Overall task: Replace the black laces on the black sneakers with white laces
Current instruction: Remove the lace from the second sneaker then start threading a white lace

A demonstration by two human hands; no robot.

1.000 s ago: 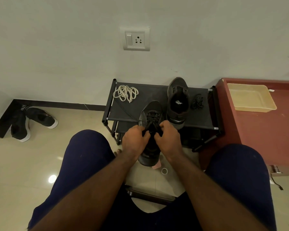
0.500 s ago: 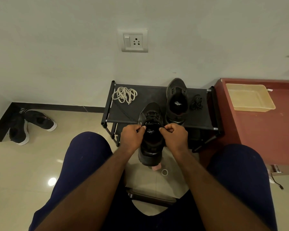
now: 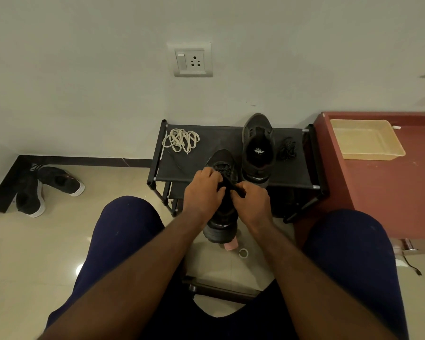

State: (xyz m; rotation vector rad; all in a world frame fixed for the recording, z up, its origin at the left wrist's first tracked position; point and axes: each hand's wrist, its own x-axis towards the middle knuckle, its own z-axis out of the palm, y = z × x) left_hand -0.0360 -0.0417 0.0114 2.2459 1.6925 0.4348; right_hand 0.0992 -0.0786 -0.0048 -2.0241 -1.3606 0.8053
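- Sneaker (image 3: 220, 229) is held at the front edge of the rack (image 3: 292, 173), just ahead of the knees, toe pointed away.
- Its black lace (image 3: 225, 168) is pinched by the left hand (image 3: 203, 190) and the right hand (image 3: 252, 204), both equally near.

The left grip (image 3: 203, 190) and the right grip (image 3: 253, 202) are bare hands. The left forearm (image 3: 133, 278) and the right forearm (image 3: 309, 280) are bare too, from the wrist down to the lower edge of the view. A navy garment (image 3: 123, 231) of plain, matte cloth covers both thighs as far as the knees. Whether it is shorts or trousers cannot be told, since the legs below the knees are hidden. A few faint pale specks dot the cloth on each thigh. Between the thighs the cloth looks darker, nearly black, and its front edge is curved.
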